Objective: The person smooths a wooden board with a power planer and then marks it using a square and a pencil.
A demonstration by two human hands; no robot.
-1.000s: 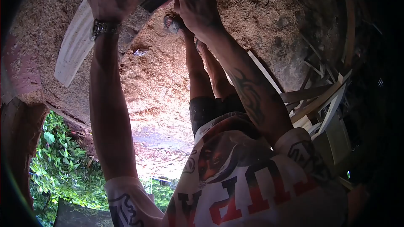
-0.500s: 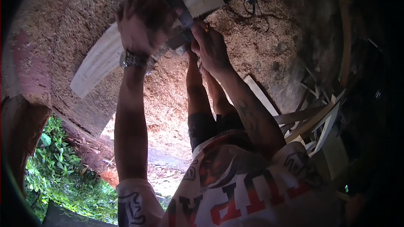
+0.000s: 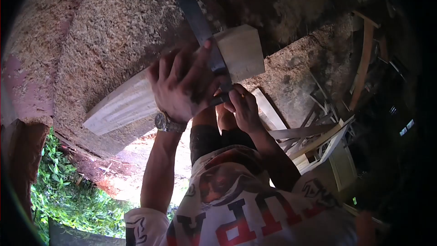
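Note:
A curved pale wooden board (image 3: pixel 123 105) lies across a surface covered in wood shavings. Across it rests a long flat metal square (image 3: pixel 193 11), its short dark arm near the board's front edge. My left hand (image 3: pixel 184 84), with a watch at the wrist, bends its fingers over board and square, one fingertip on the metal blade. My right hand (image 3: pixel 246 111) is closed beside the square's short arm at that edge; what its fingers pinch is too dark to make out.
Wood shavings (image 3: pixel 114 27) cover the work surface. Wooden offcuts (image 3: pixel 323 136) are piled at the right, with a long curved strip (image 3: pixel 364 66) behind. Green plants (image 3: pixel 68 191) show at the lower left, beside a brown post (image 3: pixel 22 159).
The board and both hands appear lower in view. My left hand, blurred before, now presses on the square and board. More of the square's blade shows, and my right hand is below its corner.

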